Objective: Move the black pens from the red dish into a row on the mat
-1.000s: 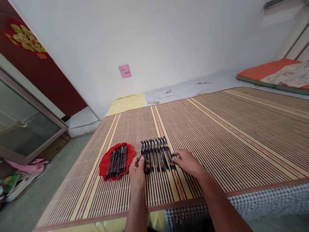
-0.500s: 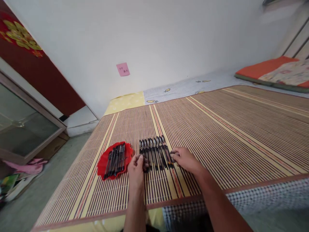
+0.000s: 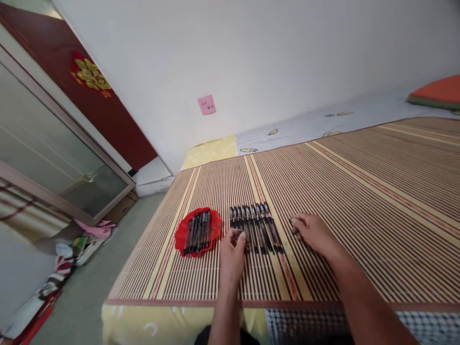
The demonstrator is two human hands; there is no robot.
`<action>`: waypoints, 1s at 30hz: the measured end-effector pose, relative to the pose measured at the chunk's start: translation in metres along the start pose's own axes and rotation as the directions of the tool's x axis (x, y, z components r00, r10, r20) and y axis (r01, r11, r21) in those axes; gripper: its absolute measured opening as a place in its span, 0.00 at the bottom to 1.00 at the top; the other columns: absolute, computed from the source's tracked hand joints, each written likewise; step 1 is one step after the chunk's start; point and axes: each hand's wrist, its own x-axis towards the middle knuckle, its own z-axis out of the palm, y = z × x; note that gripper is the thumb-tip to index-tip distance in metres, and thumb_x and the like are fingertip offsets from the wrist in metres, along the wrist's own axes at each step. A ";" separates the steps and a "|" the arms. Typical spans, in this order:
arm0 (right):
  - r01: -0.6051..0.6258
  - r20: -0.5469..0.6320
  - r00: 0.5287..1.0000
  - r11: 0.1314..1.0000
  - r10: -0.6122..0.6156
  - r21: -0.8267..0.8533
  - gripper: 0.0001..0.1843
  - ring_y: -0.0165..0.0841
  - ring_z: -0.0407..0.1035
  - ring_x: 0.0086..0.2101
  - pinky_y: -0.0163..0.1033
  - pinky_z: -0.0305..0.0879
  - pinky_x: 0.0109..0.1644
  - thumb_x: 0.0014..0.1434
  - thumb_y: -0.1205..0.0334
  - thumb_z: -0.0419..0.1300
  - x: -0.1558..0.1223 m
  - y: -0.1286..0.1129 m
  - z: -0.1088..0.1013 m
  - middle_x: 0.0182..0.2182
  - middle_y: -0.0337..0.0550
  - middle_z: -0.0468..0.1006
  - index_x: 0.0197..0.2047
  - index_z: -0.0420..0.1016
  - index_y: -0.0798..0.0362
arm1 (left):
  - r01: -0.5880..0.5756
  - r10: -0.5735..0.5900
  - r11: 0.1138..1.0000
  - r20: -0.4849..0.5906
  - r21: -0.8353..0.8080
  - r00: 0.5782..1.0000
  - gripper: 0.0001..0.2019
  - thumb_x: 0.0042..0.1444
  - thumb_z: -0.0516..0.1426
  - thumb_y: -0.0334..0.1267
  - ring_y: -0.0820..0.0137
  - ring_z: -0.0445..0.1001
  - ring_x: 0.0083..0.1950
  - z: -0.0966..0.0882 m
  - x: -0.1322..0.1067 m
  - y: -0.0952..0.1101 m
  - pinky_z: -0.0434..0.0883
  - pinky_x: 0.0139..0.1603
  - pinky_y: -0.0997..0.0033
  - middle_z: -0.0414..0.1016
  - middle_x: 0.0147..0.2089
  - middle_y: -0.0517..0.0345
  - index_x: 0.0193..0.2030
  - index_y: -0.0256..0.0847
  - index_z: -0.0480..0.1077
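Note:
A row of black pens lies side by side on the striped mat, caps toward the wall. My left hand is at the row's left end, its fingers curled over the lower parts of the leftmost pens and hiding them. Off to the right of the row, my right hand is apart from the pens, fingers loosely bent, with nothing visible in them. Left of the row sits a red scalloped dish with several more black pens lying in it.
The striped mat covers a bed against a white wall that bears a pink note. An orange-topped cushion lies at the far right. On the left floor are a glass-panelled door and scattered items.
My right hand has drawn away to the right from the row's right end. My left hand stays at the left end. The view has turned left, shifting everything rightward.

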 end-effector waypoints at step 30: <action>0.036 -0.183 0.983 0.980 0.001 0.198 0.16 0.36 0.76 0.28 0.38 0.70 0.31 0.58 0.52 0.56 0.013 0.006 -0.010 0.30 0.49 0.81 0.40 0.76 0.55 | 0.210 0.113 0.063 -0.216 0.976 0.970 0.16 0.61 0.51 0.42 0.52 0.75 0.48 -0.158 0.059 0.015 0.68 0.45 0.61 0.78 0.45 0.38 0.41 0.33 0.76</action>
